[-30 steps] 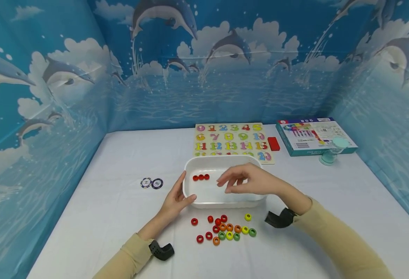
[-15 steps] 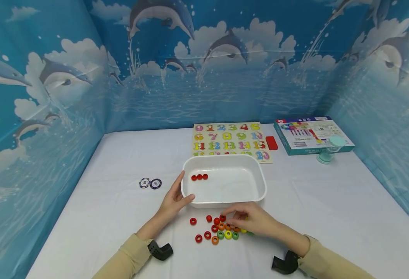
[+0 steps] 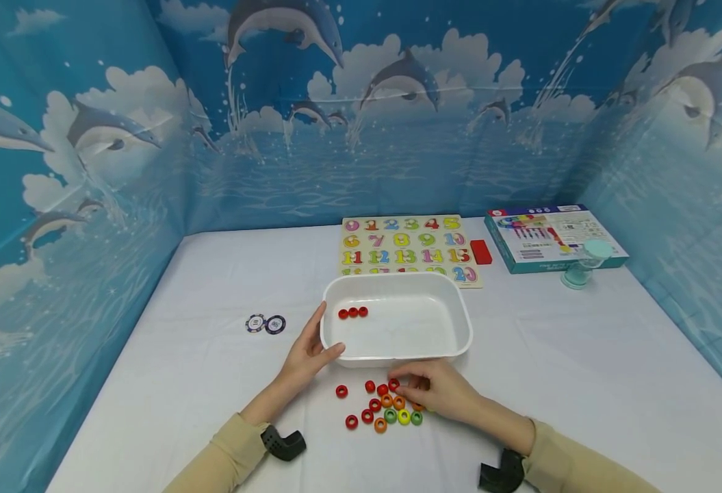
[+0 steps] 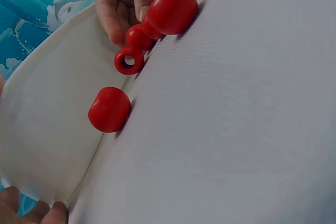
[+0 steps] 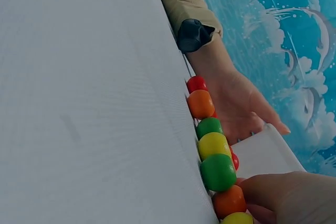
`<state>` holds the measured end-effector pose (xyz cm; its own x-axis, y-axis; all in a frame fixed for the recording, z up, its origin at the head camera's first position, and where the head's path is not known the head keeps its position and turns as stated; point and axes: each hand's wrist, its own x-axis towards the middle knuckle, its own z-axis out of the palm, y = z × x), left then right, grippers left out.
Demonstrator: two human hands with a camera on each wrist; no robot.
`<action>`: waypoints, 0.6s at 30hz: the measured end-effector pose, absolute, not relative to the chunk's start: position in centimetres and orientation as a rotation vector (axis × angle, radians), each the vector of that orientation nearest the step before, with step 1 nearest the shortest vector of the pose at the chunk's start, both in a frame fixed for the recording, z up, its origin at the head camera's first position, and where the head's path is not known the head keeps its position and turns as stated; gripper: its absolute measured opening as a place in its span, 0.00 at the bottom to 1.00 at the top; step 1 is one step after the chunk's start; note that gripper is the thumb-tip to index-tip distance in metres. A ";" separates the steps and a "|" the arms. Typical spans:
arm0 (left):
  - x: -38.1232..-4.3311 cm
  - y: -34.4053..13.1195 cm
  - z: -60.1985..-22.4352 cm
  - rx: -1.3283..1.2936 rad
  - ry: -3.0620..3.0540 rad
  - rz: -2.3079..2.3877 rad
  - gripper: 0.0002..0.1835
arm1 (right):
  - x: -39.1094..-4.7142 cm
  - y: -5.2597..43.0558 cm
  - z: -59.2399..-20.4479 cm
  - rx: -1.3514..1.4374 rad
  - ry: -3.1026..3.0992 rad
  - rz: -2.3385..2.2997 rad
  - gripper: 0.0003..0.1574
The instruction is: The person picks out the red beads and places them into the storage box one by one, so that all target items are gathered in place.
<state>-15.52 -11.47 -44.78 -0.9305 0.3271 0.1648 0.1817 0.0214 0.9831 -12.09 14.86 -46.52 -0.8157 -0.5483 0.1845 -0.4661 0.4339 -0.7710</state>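
Blue dolphin-print backdrop (image 3: 373, 171) behind and at both sides; white cloth over the counter (image 3: 551, 363). My left hand (image 3: 308, 354) grips the white tray (image 3: 413, 325) at its left end, thumb at the near corner, fingers along the side wall.

My right hand (image 3: 439, 390) is low, just outside the tray's near wall. Thumb and forefinger stand only slightly apart, a red bead (image 3: 394, 385) between their tips; cannot tell whether they press on it.

Bead is squat, hardly any long axis; its hole faces up. A second red bead (image 3: 382, 389), just left of the fingertips, seems to lie on its side. Orange beads (image 3: 400, 402) sit just nearer me than the fingertips, green beads (image 3: 390, 415) and a yellow bead (image 3: 404, 417) closer again. Beyond and left of them, inside the tray, three red beads (image 3: 353, 312) make a row along the tray's long axis, left to right.

Step in hand, my reading: picking out one red bead. Next move calls for a light pinch and a straight lift, clear of neighbours and tray wall.
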 end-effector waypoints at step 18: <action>-15.6 -11.5 -45.0 0.548 2.143 2.077 0.43 | -11.2 16.0 -40.0 -1.143 2.695 -1.194 0.16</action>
<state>-15.65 -11.46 -44.96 -0.9292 0.3278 0.1705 0.1807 0.0006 0.9835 -11.21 15.97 -39.98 -0.7384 -0.6088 0.2901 -0.6239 0.4533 -0.6366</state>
